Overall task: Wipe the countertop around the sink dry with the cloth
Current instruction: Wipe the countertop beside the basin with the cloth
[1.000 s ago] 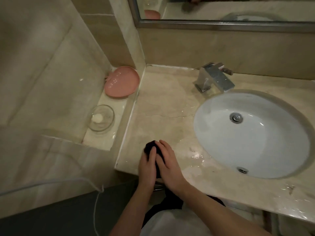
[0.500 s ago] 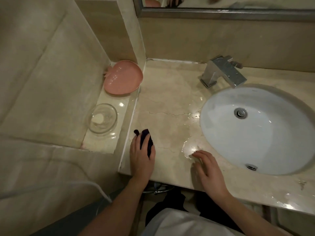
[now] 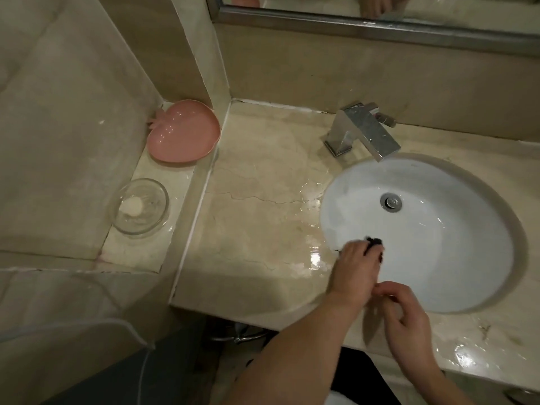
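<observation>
A small dark cloth point(image 3: 375, 244) sits under my left hand point(image 3: 355, 271), which presses it at the left rim of the white sink point(image 3: 438, 252). Only the cloth's tip shows past my fingers. My right hand point(image 3: 404, 320) hovers just behind the left wrist with fingers loosely curled, and I see nothing in it. The beige marble countertop point(image 3: 263, 229) has shiny water patches beside the sink's left rim and at the front right.
A chrome faucet point(image 3: 361, 131) stands behind the sink. On a lower ledge to the left sit a pink apple-shaped dish point(image 3: 184, 133) and a clear glass bowl point(image 3: 140, 206) with a small soap piece. A mirror point(image 3: 380, 13) hangs above.
My left hand has carried the cloth from the counter's left edge rightward to the sink's rim. My right hand has lifted off the counter and drawn back beside the left wrist.
</observation>
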Motion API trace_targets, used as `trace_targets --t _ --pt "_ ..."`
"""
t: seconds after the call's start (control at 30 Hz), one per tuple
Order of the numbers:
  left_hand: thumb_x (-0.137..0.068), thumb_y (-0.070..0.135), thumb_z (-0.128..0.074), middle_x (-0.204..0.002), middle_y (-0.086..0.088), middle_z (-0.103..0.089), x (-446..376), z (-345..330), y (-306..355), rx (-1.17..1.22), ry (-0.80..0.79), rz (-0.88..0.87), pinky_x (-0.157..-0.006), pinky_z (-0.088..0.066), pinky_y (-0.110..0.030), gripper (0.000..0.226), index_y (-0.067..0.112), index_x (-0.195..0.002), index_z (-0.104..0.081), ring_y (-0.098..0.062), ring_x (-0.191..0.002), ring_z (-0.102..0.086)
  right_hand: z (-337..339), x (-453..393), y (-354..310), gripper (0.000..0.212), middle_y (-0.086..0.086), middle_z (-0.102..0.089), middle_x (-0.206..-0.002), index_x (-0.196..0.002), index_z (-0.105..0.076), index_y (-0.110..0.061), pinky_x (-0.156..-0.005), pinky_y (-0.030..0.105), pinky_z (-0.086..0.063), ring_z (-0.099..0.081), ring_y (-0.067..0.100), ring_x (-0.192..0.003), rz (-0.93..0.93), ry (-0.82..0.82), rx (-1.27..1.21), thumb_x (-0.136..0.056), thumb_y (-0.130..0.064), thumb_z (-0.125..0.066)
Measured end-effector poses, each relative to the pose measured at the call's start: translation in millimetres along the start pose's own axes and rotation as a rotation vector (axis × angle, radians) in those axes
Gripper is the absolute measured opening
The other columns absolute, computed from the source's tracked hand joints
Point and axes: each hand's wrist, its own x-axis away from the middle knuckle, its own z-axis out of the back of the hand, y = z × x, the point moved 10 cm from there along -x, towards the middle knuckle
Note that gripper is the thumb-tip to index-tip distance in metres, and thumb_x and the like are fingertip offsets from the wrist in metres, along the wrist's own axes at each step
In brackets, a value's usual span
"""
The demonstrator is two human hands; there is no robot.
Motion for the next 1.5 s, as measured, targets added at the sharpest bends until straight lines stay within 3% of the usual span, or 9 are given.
trace_targets --t 0.13,0.37,0.5,0.63,0.87,1.0,1.17,1.3,1.5 --pt "-0.102 0.030 -0.039 -0.127 0.007 -0.057 8.3 5.7 -2.1 0.312 -0.005 0.241 -0.091 -0.051 -0.038 0.028 0.038 -0.126 -0.051 -0.022 -0.107 -0.061 37.7 -20.1 11.6 0.038 -0.019 -0.064 -0.110 -0.100 -0.064 -0.039 -0.073 0.012 -0.044 -0.060 0.000 -0.101 -0.090 0.054 0.019 -0.097 -0.002 -0.054" --pt "-0.097 0.030 -0.056 -0.122 0.022 -0.064 44.6 131.2 -101.1 0.485 0.527 0.557 -0.099 -0.050 -0.034 0.028 0.038 -0.124 -0.062 0.001 -0.112 -0.059 -14.2 -42.3 -13.6 0.029 -0.028 -0.065 -0.110 -0.107 -0.066 -0.039 -0.076 0.016 -0.046 -0.063 0.002 -0.102 -0.113 -0.130 -0.062 -0.099 -0.013 -0.058" --pt "-0.090 0.061 -0.045 -0.149 0.020 -0.042 53.4 142.3 -155.0 0.694 0.328 0.671 -0.112 -0.042 -0.041 0.049 0.059 -0.138 -0.037 -0.007 -0.135 -0.043 -81.9 -48.9 -49.0 0.028 -0.026 -0.066 -0.119 -0.123 -0.064 -0.032 -0.095 0.023 -0.049 -0.061 0.001 -0.114 -0.053 -0.309 -0.106 -0.098 -0.020 -0.062" --pt "-0.101 0.047 -0.049 -0.141 0.022 -0.051 47.9 131.9 -136.5 0.896 0.185 0.588 -0.099 -0.051 -0.026 0.041 0.057 -0.140 -0.041 -0.001 -0.125 -0.054 -148.1 -58.7 -87.8 0.051 -0.030 -0.056 -0.124 -0.135 -0.046 -0.038 -0.096 0.013 -0.046 -0.055 -0.007 -0.118 -0.091 -0.439 -0.229 -0.092 -0.027 -0.071" --pt "-0.099 0.034 -0.059 -0.118 0.014 -0.068 61.9 187.4 -142.3 0.680 0.477 0.523 -0.091 -0.057 -0.031 0.029 0.040 -0.126 -0.064 -0.007 -0.110 -0.065 -120.9 -72.9 -96.3 0.029 -0.002 -0.068 -0.081 -0.097 -0.064 -0.019 -0.067 0.021 -0.055 -0.067 0.011 -0.075 -0.206 -0.265 -0.348 -0.078 -0.022 -0.086" --pt "-0.100 0.020 -0.059 -0.117 0.010 -0.069 62.6 195.3 -140.4 0.680 0.513 0.477 -0.093 -0.055 -0.029 0.031 0.029 -0.129 -0.063 -0.008 -0.111 -0.064 -101.3 -75.0 -96.5 0.046 -0.008 -0.061 -0.090 -0.115 -0.059 -0.028 -0.065 0.018 -0.050 -0.053 0.007 -0.065 -0.157 -0.164 -0.356 -0.079 -0.011 -0.083" --pt "-0.102 0.020 -0.052 -0.140 0.021 -0.049 84.6 183.2 -173.7 0.388 0.459 0.527 -0.106 -0.049 -0.036 0.036 0.041 -0.132 -0.056 0.000 -0.129 -0.048 -119.9 -83.2 -123.0 0.049 -0.003 -0.049 -0.144 -0.136 -0.060 -0.025 -0.098 0.028 -0.044 -0.051 0.016 -0.122 0.416 -0.210 0.319 -0.089 -0.034 -0.068" --pt "-0.106 0.042 -0.028 -0.155 0.018 -0.031 101.3 166.9 -181.5 0.173 0.465 0.545 -0.115 -0.039 -0.035 0.043 0.038 -0.147 -0.038 0.000 -0.142 -0.030 -192.8 -84.7 -119.2 0.054 -0.001 -0.038 -0.159 -0.145 -0.052 -0.031 -0.122 0.049 -0.020 -0.029 0.026 -0.149 0.926 -0.575 0.600 -0.097 -0.053 -0.053" --pt "-0.105 0.047 -0.022 -0.160 0.000 -0.024 114.7 168.3 -192.5 0.083 0.644 0.595 -0.113 -0.037 -0.043 0.054 0.021 -0.152 -0.027 -0.016 -0.145 -0.028 -266.1 -68.6 -141.7 0.048 0.002 -0.042 -0.156 -0.142 -0.056 -0.026 -0.121 0.048 -0.023 -0.027 0.028 -0.149 1.149 -0.742 0.442 -0.101 -0.050 -0.052"
